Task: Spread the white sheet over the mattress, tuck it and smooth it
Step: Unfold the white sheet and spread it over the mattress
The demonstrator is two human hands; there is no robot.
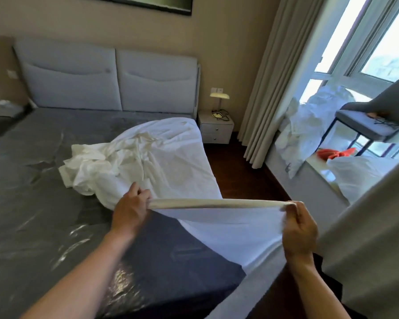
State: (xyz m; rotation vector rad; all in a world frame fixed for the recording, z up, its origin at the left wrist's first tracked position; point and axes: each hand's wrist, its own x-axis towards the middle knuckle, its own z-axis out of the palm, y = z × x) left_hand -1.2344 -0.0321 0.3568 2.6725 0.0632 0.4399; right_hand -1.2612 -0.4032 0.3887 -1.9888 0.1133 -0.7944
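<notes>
the mattress [32, 180] lies mostly bare on the left, dark grey under glossy plastic. the sheet [166, 162] is bunched in a crumpled heap near the middle and drapes over the right side up to the far corner. the left hand [130, 210] has its fingers curled round one end of the hem [217, 203]. the hem runs taut as a rolled band across to the right hand [301, 231], whose fingers are likewise clamped on it, with cloth hanging below over the near corner. the sheet looks light, soft and limp, so it should follow a pull and wrinkle readily, and it may slide on the plastic. the hem looks the best hold, gripped wide near its corners
</notes>
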